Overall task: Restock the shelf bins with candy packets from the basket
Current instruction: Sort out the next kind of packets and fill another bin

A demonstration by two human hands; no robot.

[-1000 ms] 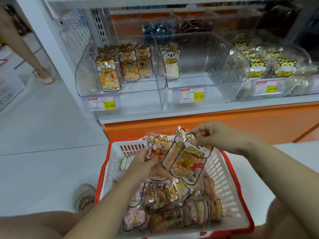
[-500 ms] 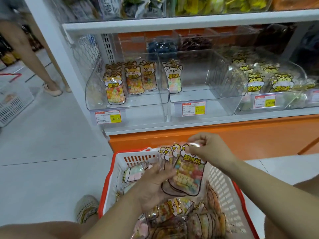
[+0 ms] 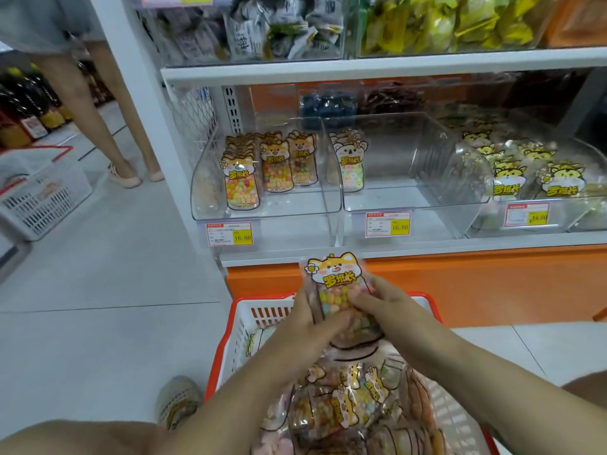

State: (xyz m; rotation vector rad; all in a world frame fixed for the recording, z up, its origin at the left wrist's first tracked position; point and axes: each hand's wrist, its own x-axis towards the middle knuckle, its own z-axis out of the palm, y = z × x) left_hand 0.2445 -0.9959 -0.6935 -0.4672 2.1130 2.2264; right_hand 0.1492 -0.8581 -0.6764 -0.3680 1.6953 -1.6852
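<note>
Both hands hold a stack of candy packets (image 3: 335, 280) upright above the red and white basket (image 3: 236, 326); the front packet shows a fox face and coloured sweets. My left hand (image 3: 305, 330) grips the stack's left side, my right hand (image 3: 381, 310) grips its right side. More packets (image 3: 351, 399) lie in the basket below. On the shelf ahead, the left clear bin (image 3: 262, 205) has several fox packets standing, and the middle bin (image 3: 394, 195) holds a koala packet (image 3: 349, 162) at its left end.
A third bin (image 3: 538, 205) at the right is full of similar packets. Price tags (image 3: 229, 233) hang under the bins. A person's legs (image 3: 108, 133) and another white basket (image 3: 36, 195) are at the left. My shoe (image 3: 177, 402) is beside the basket.
The spread packets have been gathered into one upright stack and lifted higher, with both hands closed round its sides. The view has tilted up toward the shelf.
</note>
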